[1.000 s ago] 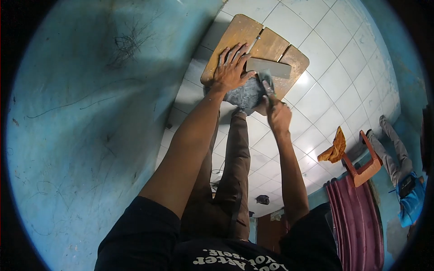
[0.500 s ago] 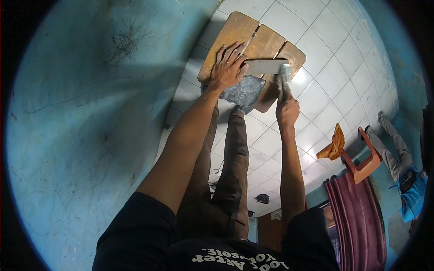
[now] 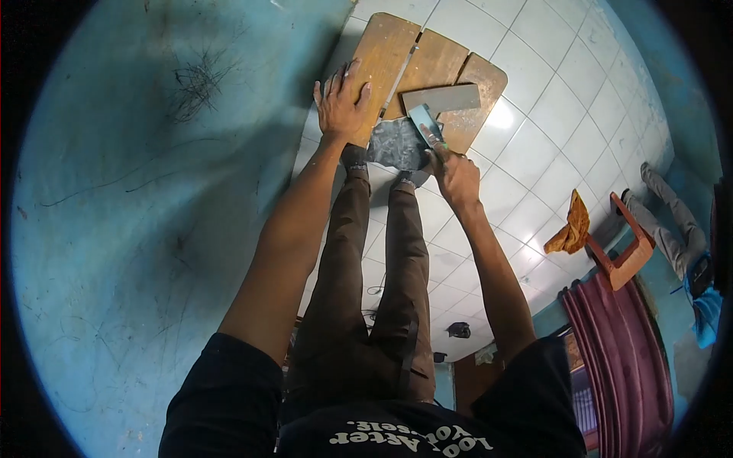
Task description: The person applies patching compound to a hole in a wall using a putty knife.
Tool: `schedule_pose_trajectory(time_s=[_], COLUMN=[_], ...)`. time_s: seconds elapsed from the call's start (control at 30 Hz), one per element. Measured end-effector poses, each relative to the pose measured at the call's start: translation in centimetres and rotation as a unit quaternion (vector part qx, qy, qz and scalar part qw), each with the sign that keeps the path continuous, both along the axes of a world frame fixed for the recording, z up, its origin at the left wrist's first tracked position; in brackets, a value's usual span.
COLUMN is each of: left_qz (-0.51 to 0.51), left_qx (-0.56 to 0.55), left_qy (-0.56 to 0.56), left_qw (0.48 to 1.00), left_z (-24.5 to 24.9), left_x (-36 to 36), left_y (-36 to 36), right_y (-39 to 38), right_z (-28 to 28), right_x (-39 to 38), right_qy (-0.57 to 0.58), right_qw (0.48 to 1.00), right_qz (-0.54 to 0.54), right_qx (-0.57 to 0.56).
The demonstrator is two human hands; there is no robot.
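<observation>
My left hand (image 3: 340,105) lies with fingers spread on the left edge of a wooden slatted tabletop (image 3: 391,55), holding nothing. My right hand (image 3: 456,177) is closed around the handle of a putty knife (image 3: 422,117) with a broad pale blade. That blade overlaps the lower left end of a flat grey rectangular bar (image 3: 450,98), which rests across the slats. Just below and left of the blade is a grey, smeared sheet (image 3: 395,143) at the near edge of the tabletop, close to my right hand.
A blue wall (image 3: 137,191) with scribbles rises on the left. White tiles (image 3: 565,99) cover the floor. To the right are an orange-brown cloth (image 3: 569,229), a reddish plastic stool (image 3: 628,256), a person's legs (image 3: 672,210) and a maroon curtain (image 3: 622,359).
My left hand has moved left, away from the grey bar's end. My right hand has brought the putty knife down and left, from the bar's right end to its lower left.
</observation>
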State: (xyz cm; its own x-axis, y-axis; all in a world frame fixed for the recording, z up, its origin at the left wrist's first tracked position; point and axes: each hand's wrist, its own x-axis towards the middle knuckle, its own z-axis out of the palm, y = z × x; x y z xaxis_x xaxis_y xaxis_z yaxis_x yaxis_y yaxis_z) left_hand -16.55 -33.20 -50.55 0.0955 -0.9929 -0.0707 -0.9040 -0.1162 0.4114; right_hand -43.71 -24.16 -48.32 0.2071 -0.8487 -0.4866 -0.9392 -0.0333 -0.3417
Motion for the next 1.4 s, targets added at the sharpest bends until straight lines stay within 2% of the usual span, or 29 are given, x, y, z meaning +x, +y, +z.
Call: schedule_pose_trajectory(time_s=[0.03, 0.07, 0.13, 0.2, 0.23, 0.27, 0.33, 0.37, 0.4, 0.43, 0.47, 0.53, 0.6, 0.63, 0.67, 0.73, 0.8, 0.83, 0.87, 0.93, 1.0, 1.03, 1.07, 1.13, 1.2, 1.27, 1.33, 1.4], left_qz=[0.005, 0.009, 0.012, 0.006, 0.012, 0.015, 0.027, 0.020, 0.025, 0.032, 0.036, 0.033, 0.025, 0.027, 0.032, 0.036, 0.025, 0.025, 0.028, 0.035, 0.025, 0.028, 0.033, 0.035, 0.027, 0.039, 0.035, 0.026], left_qx=[0.006, 0.005, 0.014, 0.013, 0.008, 0.006, 0.035, 0.035, 0.035, 0.034, 0.036, 0.046, 0.035, 0.025, 0.026, 0.053, 0.037, 0.022, 0.023, 0.054, 0.043, 0.034, 0.036, 0.066, 0.054, 0.039, 0.046, 0.046], left_qy=[0.014, 0.015, 0.020, 0.046, 0.074, 0.076, 0.056, 0.053, 0.062, 0.075, 0.077, 0.064, 0.066, 0.073, 0.076, 0.052, 0.059, 0.069, 0.072, 0.062, 0.061, 0.062, 0.062, 0.061, 0.072, 0.087, 0.066, 0.071], left_qw=[1.000, 1.000, 1.000, 0.999, 0.997, 0.997, 0.997, 0.998, 0.997, 0.996, 0.996, 0.996, 0.997, 0.997, 0.996, 0.997, 0.997, 0.997, 0.997, 0.996, 0.997, 0.997, 0.997, 0.995, 0.996, 0.995, 0.996, 0.996], left_z=[0.2, 0.0, -0.1, 0.0, -0.1, 0.0, 0.3, 0.4, 0.4, 0.3, 0.1, -0.1, -0.2, -0.3, -0.2, 0.0, -0.3, -0.3, -0.2, -0.2, -0.3, -0.5, -0.2, 0.2, 0.5, 0.3, 0.3, 0.3], left_x=[-0.1, -0.2, 0.1, 0.2, 0.0, -0.3, 0.0, 0.2, 0.2, -0.2, -0.4, -0.1, 0.2, 0.0, -0.3, -0.1, 0.2, 0.0, -0.2, -0.1, 0.0, 0.0, -0.2, 0.0, 0.0, -0.3, 0.0, 0.2], left_y=[-0.2, -0.1, -0.1, 0.0, -0.2, -0.2, -0.2, -0.3, -0.4, -0.3, -0.2, -0.2, -0.3, -0.2, 0.0, -0.2, -0.2, -0.2, -0.1, -0.1, -0.3, -0.2, -0.1, -0.3, -0.4, -0.1, -0.3, -0.4], right_y=[0.7, -1.2, -3.0, -2.0, -0.3, -1.5, -2.8, -2.3, -1.8, -2.1, -2.4, -2.5, -1.6, 0.0, -1.1, -2.7, -2.0, -2.1, -2.2, -1.5, 0.2, 1.0, -1.5, -2.8, -1.7, -2.9, -3.0, -2.3], right_z=[-1.4, 0.6, 3.2, 4.0, 0.0, 1.0, 1.7, 2.3, 2.9, 3.0, 3.2, 3.6, 4.6, -0.7, 0.4, 2.8, 3.8, 3.2, 3.3, 1.5, 1.3, -1.9, 1.4, 3.3, 3.0, 3.0, 3.0, 3.8], right_x=[-1.5, -1.0, 1.4, 2.7, 0.1, -0.1, 1.8, 1.9, 1.5, 0.7, -0.3, -0.2, 0.7, -2.2, -2.0, -0.1, 2.2, 1.4, 0.9, 1.5, 2.9, 0.6, 1.1, 3.3, 3.7, 2.2, 3.4, 3.9], right_qy=[0.017, -0.021, -0.079, -0.026, 0.012, 0.008, -0.103, -0.050, 0.007, 0.004, -0.037, -0.020, -0.013, 0.051, 0.019, -0.009, -0.005, 0.037, -0.008, -0.040, 0.017, 0.007, 0.008, -0.046, -0.016, -0.010, -0.001, -0.017], right_qw=[0.998, 0.993, 0.958, 0.999, 0.999, 0.986, 0.930, 0.979, 0.999, 0.996, 0.982, 0.987, 1.000, 0.998, 0.995, 0.983, 0.998, 0.998, 0.988, 0.967, 1.000, 0.998, 0.980, 0.959, 0.999, 0.980, 0.969, 0.996], right_qz=[0.004, -0.116, -0.266, -0.045, -0.048, -0.161, -0.342, -0.196, -0.043, -0.082, -0.188, -0.161, 0.005, 0.032, -0.089, -0.179, -0.061, -0.051, -0.153, -0.225, -0.009, -0.051, -0.198, -0.277, -0.030, -0.195, -0.245, -0.081], right_qx=[-0.056, -0.023, -0.072, -0.011, -0.013, -0.047, -0.083, -0.033, 0.018, 0.029, 0.000, -0.012, 0.013, 0.025, -0.031, -0.048, 0.010, 0.022, -0.032, -0.113, -0.015, -0.023, 0.001, -0.042, 0.008, -0.044, -0.026, -0.011])
